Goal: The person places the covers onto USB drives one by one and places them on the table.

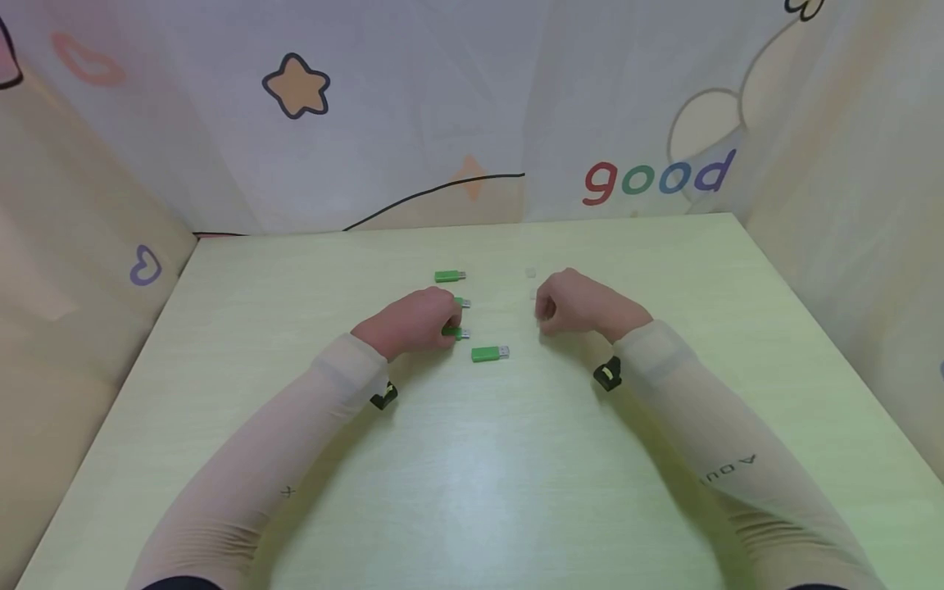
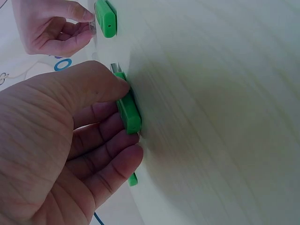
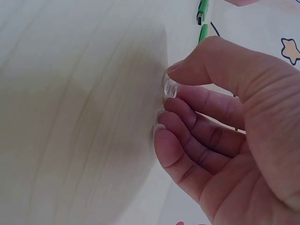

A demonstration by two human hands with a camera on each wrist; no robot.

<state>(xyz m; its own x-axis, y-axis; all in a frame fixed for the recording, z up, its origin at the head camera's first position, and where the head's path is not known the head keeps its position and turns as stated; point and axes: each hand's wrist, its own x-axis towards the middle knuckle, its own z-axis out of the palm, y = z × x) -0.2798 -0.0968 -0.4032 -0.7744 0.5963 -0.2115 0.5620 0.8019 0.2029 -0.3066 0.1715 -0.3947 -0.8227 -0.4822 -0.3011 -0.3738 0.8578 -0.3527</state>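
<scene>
Several green USB sticks lie uncapped mid-table. My left hand [image 1: 451, 326] pinches one green stick [image 1: 456, 333] between thumb and fingers against the table; the left wrist view shows the grip [image 2: 125, 108] on the stick's body [image 2: 130, 119], metal plug pointing away. My right hand [image 1: 544, 311] pinches a small clear cap [image 3: 169, 87] between thumb and forefinger just above the table, to the right of the sticks. Loose sticks lie at the back [image 1: 449, 276], behind my left fingers [image 1: 462, 302] and nearest me [image 1: 490, 353].
Two more clear caps [image 1: 529, 272] [image 1: 533, 293] lie behind my right hand. The pale green table [image 1: 472, 492] is enclosed by printed fabric walls [image 1: 649, 176] at the back and both sides.
</scene>
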